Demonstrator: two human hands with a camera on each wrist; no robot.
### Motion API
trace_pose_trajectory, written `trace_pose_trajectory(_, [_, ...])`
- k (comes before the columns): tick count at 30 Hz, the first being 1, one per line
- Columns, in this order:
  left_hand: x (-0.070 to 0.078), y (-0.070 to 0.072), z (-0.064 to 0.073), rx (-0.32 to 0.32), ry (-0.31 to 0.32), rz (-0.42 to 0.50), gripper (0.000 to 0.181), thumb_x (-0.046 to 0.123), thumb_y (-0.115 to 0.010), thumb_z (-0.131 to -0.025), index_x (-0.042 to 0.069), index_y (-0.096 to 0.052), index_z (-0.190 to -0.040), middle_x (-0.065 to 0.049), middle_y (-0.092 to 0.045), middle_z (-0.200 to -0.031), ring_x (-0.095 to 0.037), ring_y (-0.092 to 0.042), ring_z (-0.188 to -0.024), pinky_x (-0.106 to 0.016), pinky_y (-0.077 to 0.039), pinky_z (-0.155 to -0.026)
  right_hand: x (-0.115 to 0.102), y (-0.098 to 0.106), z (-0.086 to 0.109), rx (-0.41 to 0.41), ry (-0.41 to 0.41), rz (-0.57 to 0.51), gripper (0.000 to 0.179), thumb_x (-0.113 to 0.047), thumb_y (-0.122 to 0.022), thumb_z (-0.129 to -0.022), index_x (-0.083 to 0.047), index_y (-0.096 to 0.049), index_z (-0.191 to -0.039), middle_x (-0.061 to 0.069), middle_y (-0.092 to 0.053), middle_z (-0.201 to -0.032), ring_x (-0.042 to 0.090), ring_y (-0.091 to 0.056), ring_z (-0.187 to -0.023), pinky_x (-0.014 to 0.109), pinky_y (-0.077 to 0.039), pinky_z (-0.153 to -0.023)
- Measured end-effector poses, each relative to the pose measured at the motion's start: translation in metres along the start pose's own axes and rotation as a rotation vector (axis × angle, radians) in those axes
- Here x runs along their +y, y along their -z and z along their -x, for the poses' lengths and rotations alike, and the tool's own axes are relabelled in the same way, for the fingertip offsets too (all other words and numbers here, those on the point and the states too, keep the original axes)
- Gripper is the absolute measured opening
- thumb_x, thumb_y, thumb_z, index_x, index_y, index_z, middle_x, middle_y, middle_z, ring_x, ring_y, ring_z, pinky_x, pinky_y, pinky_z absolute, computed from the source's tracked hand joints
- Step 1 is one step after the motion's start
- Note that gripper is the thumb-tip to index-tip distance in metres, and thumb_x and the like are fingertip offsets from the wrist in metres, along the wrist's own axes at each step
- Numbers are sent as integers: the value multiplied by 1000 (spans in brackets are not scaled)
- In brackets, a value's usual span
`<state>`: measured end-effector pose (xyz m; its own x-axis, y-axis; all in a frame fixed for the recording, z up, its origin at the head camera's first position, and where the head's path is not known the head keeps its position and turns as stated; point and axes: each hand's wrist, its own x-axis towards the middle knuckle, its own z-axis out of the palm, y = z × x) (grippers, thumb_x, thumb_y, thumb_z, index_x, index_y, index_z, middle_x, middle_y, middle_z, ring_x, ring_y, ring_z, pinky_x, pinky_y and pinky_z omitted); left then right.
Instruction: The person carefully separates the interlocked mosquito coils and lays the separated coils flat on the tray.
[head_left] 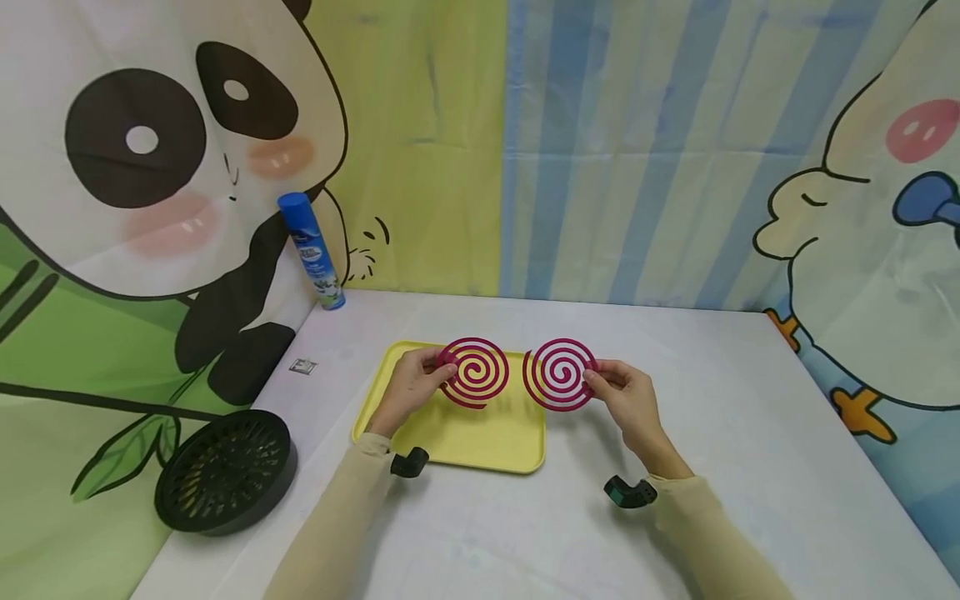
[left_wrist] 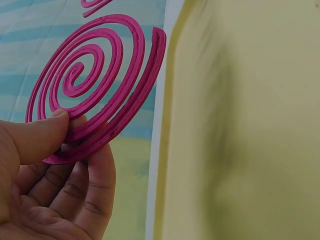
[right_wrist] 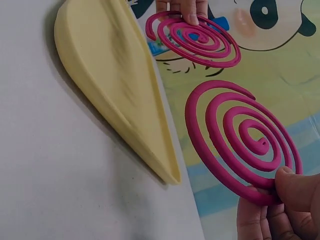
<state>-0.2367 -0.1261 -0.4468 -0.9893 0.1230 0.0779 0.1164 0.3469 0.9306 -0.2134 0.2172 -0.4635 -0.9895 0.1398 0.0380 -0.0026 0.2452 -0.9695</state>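
Note:
Two magenta mosquito coils are held up side by side, apart from each other. My left hand [head_left: 411, 385] pinches the left mosquito coil [head_left: 474, 372] by its outer edge, thumb on the near face and fingers behind, as the left wrist view shows. Over the right rim of the yellow tray [head_left: 480, 433], my right hand [head_left: 628, 398] pinches the right mosquito coil [right_wrist: 220, 107] the same way at its edge. Both coils are tilted upright with their spirals facing me. In the right wrist view, the left coil [right_wrist: 225, 55] appears behind the right one.
A round black slotted holder [head_left: 225, 475] stands at the table's left edge. Toward the back left is a blue spray can [head_left: 313, 254], leaning slightly. A small metal piece [head_left: 303, 366] lies on the white table [head_left: 720, 400] left of the tray. Printed cloth hangs behind.

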Motion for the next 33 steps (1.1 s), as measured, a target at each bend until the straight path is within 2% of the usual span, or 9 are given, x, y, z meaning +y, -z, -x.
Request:
trace_pose_trajectory(10, [-9, 19, 6, 48, 15, -47, 22, 15, -68, -98, 2, -70, -115, -16, -73, -107, -22, -71, -94, -29, -60, -78, 2, -23, 1, -45, -31, -26, 35, -23, -74, -94, -1, -66, -120, 17, -68, -111, 17, -69, -91, 22, -60, -79])
trace_pose_trajectory(15, [-13, 29, 9, 78, 58, -79, 20, 16, -68, -98, 2, -70, -113, -15, -73, -108, -21, -71, -94, -29, -60, -80, 0, -33, 2, -67, -48, -35, 34, -22, -73, -95, 0, -65, -119, 16, -68, -109, 17, -68, -91, 23, -60, -78])
trace_pose_trajectory(21, [-18, 37, 9, 101, 81, -89, 20, 15, -68, -98, 2, -69, -114, -16, -73, -111, -23, -70, -99, -27, -60, -81, -3, -42, 2, -83, -64, -22, 35, -23, -73, -95, 0, -66, -120, 15, -69, -107, 16, -68, -89, 23, -60, -79])
trace_pose_trajectory(33, [-22, 51, 15, 147, 46, -112, 20, 13, -67, -99, -2, -68, -111, -20, -72, -110, -28, -70, -101, -29, -60, -82, -9, -55, 2, -120, -111, -38, 31, -21, -73, -95, -2, -66, -118, 14, -69, -108, 19, -68, -92, 28, -61, -81])
